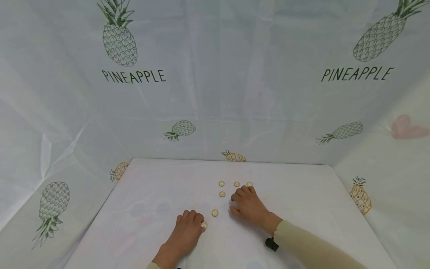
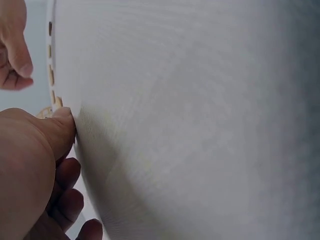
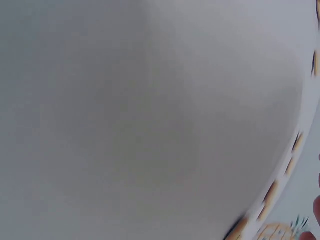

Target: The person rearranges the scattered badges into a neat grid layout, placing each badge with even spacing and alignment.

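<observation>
At the front of the white table, my left hand holds a pale round button between thumb and forefinger. From the left wrist view, its thumb reaches the button's edge. Just beyond lies another button, flat and untouched. My right hand hovers low over the table, fingers loosely bent and thumb apart, nothing seen in its grasp. Its knuckles partly overlap a button at the back. Left of that hand lie a button and, in the back row, two more buttons.
A white cloth printed with pineapples hangs behind and at both sides of the white tabletop. A small black device sits at the right wrist, under the pale sleeve.
</observation>
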`<state>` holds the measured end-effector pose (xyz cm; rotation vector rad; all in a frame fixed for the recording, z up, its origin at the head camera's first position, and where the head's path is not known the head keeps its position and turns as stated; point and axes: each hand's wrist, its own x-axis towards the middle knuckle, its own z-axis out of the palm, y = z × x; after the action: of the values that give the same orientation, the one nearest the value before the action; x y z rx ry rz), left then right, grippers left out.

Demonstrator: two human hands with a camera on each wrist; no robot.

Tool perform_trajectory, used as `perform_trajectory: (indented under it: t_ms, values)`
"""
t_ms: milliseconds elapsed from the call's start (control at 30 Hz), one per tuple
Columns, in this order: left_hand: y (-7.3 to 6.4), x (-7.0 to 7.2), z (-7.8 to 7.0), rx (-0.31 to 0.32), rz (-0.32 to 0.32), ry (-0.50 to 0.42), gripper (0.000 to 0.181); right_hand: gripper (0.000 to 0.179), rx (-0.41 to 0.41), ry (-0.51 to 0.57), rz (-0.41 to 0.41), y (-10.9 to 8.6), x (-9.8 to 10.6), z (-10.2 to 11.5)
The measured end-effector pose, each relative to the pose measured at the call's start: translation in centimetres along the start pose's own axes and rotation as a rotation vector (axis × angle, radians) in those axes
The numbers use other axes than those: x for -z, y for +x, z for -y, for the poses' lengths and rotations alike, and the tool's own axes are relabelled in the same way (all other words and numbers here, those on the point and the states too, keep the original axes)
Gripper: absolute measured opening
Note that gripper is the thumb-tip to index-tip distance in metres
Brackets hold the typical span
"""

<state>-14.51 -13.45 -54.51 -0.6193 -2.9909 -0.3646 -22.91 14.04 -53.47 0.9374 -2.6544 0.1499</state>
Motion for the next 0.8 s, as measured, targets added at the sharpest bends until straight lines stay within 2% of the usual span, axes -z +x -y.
perform_trajectory:
  t_ms: [200, 433, 567, 800]
  values:
    - [0.0, 0.3, 0.2, -0.029, -0.031, 0.079, 0.026, 0.026, 0.048, 0.001, 0.034, 0.9, -0.6, 2.5]
    - [-0.1, 0.2, 0.4, -0.061, -0.082, 0.121, 0.027, 0.028, 0.122, -0.052, 0.022, 1.7, -1.3, 4.5]
    - [-0.1, 0.2, 0.3, -0.067, -0.092, 0.131, 0.028, 0.028, 0.120, -0.051, 0.026, 2.2, -1.4, 5.1]
    - [-0.3, 0.6, 0.0, -0.051, -0.062, 0.086, 0.025, 0.031, 0.095, -0.061, 0.064, 2.3, -1.5, 5.5]
